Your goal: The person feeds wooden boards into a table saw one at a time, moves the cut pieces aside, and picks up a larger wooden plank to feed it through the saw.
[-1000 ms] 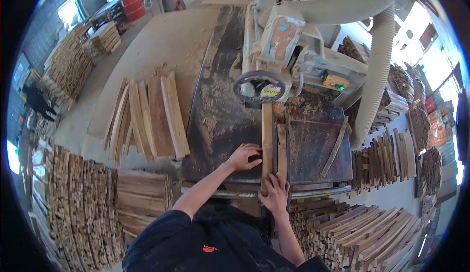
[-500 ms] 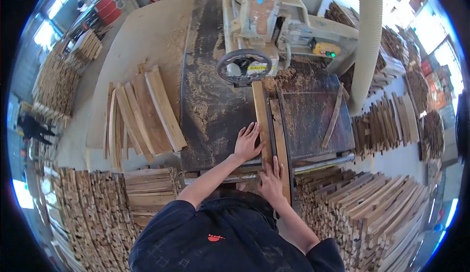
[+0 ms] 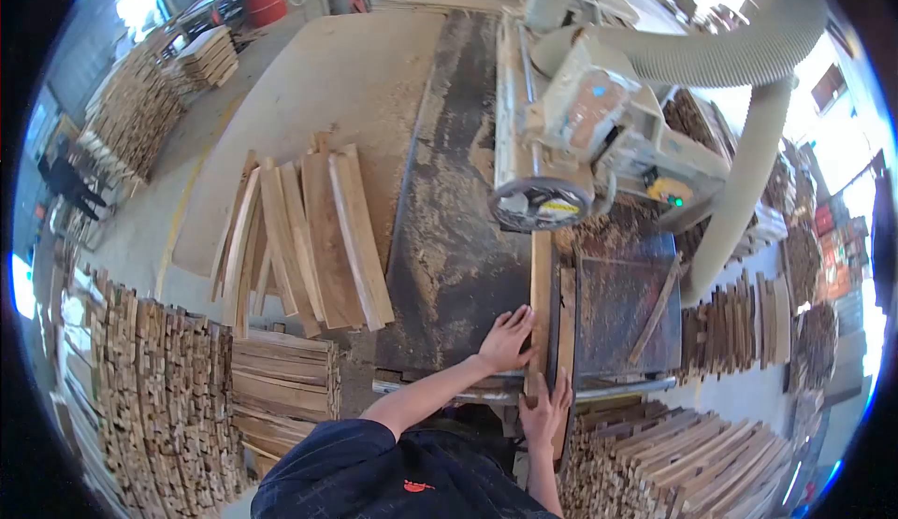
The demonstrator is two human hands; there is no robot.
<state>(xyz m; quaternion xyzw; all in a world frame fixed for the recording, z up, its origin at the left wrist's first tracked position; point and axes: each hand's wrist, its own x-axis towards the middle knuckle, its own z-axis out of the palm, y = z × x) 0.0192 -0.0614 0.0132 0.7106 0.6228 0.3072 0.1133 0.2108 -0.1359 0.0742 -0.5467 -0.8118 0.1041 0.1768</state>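
A light wooden strip (image 3: 542,281) lies lengthwise on the dark machine table (image 3: 449,281). Its far end is hidden beneath the saw head (image 3: 580,122), below the round handwheel (image 3: 541,203). My left hand (image 3: 508,338) rests flat against the strip's left side, fingers stretched out. Behind it, my right hand (image 3: 546,410) touches the strip's near end, with fingers extended forward along the dark guide rail (image 3: 554,313). Another strip of wood (image 3: 567,318) lies just right of this rail.
Several loose boards (image 3: 323,248) lie on the wooden side table (image 3: 309,79) at left. A thin offcut (image 3: 655,309) and sawdust lie on the right. Stacks of wood (image 3: 164,397) flank me on both sides. A thick hose (image 3: 739,201) hangs at right. A person (image 3: 70,178) stands far left.
My view has tilted up and turned left, so the machine and table appear lower and further right. Both hands keep about the same place on the wooden strip.
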